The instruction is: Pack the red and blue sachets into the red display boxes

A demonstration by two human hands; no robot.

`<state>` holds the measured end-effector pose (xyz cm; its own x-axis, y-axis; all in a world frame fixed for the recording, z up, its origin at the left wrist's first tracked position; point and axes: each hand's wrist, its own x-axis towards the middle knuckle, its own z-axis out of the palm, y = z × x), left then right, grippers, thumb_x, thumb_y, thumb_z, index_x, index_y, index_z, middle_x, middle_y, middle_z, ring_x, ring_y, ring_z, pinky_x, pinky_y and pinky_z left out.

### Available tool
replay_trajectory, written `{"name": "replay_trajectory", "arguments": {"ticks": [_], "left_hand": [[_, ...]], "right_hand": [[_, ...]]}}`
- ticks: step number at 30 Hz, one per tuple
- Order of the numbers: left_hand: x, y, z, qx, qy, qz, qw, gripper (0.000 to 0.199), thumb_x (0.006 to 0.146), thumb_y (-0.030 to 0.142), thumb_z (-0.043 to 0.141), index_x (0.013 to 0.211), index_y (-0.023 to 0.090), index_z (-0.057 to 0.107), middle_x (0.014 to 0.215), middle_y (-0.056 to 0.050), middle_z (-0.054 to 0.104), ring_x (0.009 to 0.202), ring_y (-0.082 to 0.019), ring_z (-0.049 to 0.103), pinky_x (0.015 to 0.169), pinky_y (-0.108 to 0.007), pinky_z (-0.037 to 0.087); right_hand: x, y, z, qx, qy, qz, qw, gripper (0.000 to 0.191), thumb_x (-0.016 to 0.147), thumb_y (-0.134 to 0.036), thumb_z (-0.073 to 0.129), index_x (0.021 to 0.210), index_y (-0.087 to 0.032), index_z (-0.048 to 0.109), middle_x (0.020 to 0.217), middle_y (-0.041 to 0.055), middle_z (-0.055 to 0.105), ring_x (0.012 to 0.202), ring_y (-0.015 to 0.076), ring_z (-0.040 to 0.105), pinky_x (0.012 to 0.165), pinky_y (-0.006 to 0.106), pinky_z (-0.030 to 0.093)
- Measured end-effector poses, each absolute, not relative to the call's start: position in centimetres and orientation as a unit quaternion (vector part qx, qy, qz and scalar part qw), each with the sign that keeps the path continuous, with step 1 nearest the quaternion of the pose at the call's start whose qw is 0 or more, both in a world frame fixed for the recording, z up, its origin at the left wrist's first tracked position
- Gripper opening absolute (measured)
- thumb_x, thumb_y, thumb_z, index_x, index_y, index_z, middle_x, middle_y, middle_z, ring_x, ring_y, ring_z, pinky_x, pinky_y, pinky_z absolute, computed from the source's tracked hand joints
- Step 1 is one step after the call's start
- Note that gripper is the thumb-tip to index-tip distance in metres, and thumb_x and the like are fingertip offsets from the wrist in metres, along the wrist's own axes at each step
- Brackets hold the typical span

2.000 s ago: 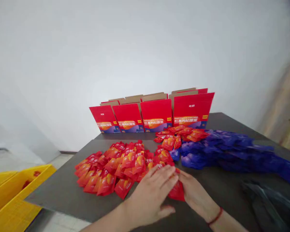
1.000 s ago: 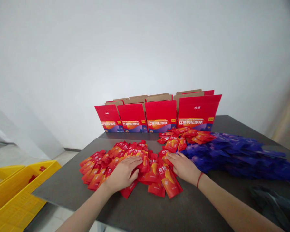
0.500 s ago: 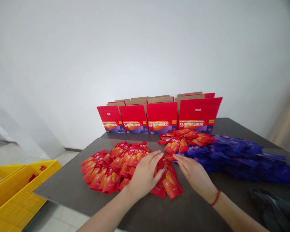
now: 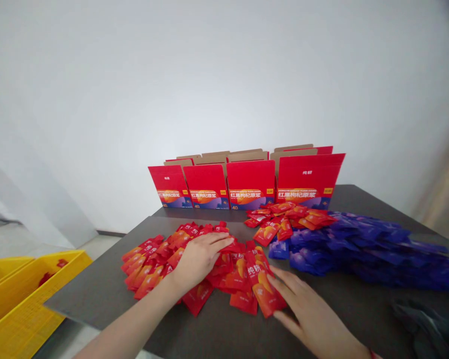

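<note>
Many red pouches [image 4: 145, 267] lie overlapping on the dark table [image 4: 217, 329]. My left hand [image 4: 202, 257] rests on the middle of them, palm down, its fingers stretched toward the right. At the right end of the red pouches is my right hand [image 4: 303, 304], with fingers apart beside a red pouch [image 4: 265, 294] that its fingertips touch. Behind, a smaller heap of red pouches [image 4: 288, 217] sits against the boxes and partly on the blue pouches [image 4: 351, 244], which spread to the right.
Open red cartons [image 4: 250, 179] stand in a row at the back, near the white wall. Yellow crates [image 4: 33, 304] with a few red pouches inside are at the lower left. Dark cloth or plastic [image 4: 426, 324] lies at the right front.
My left hand has moved left over the red pouches. My right hand has come down nearer the front, beside the rightmost pouch. Pouches between the hands are more exposed.
</note>
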<state>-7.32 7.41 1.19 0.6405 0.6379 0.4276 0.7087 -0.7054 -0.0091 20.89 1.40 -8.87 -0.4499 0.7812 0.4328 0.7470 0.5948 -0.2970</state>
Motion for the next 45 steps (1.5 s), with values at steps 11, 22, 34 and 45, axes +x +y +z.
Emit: {"name": "replay_trajectory", "arguments": {"ticks": [11, 22, 34, 45], "left_hand": [[-8.3, 6.3, -0.1, -0.871, -0.475, -0.121, 0.026, 0.031, 0.092, 0.038, 0.050, 0.114, 0.019, 0.062, 0.126, -0.010, 0.059, 0.118, -0.027, 0.053, 0.108, -0.051, 0.033], [-5.8, 6.8, -2.8, -0.927, -0.367, -0.072, -0.008, 0.063, 0.084, 0.049, 0.062, 0.140, 0.027, 0.043, 0.143, -0.009, 0.047, 0.135, -0.031, 0.038, 0.111, -0.052, 0.027], [-7.5, 9.5, -1.4, -0.944, -0.324, -0.062, -0.020, 0.061, 0.080, 0.044, 0.068, 0.135, 0.027, 0.050, 0.138, -0.009, 0.052, 0.129, -0.027, 0.045, 0.111, -0.046, 0.030], [-0.5, 5.5, 0.1, -0.859, -0.375, -0.301, -0.176, 0.069, 0.080, 0.036, 0.071, 0.140, 0.020, 0.040, 0.138, -0.011, 0.051, 0.124, -0.024, 0.050, 0.105, -0.039, 0.039]], "right_hand": [[10.4, 2.5, -8.9, -0.533, -0.809, -0.002, 0.247, 0.049, 0.082, -0.026, 0.064, 0.127, -0.010, 0.058, 0.130, 0.0184, 0.057, 0.117, 0.0353, 0.052, 0.099, 0.053, 0.044], [16.1, 9.7, -4.3, -0.493, -0.849, 0.014, 0.189, 0.035, 0.087, -0.012, 0.050, 0.117, -0.018, 0.065, 0.120, 0.0093, 0.065, 0.111, 0.0200, 0.059, 0.099, 0.032, 0.043], [18.6, 12.7, -6.7, -0.525, -0.819, -0.029, 0.230, 0.031, 0.080, -0.008, 0.054, 0.108, -0.009, 0.068, 0.114, 0.0179, 0.067, 0.112, 0.0278, 0.060, 0.100, 0.044, 0.043], [20.9, 3.0, -6.1, -0.510, -0.569, 0.360, 0.535, 0.048, 0.095, -0.049, 0.036, 0.109, -0.012, 0.065, 0.095, 0.0106, 0.073, 0.079, 0.0227, 0.070, 0.075, 0.034, 0.056]]}}
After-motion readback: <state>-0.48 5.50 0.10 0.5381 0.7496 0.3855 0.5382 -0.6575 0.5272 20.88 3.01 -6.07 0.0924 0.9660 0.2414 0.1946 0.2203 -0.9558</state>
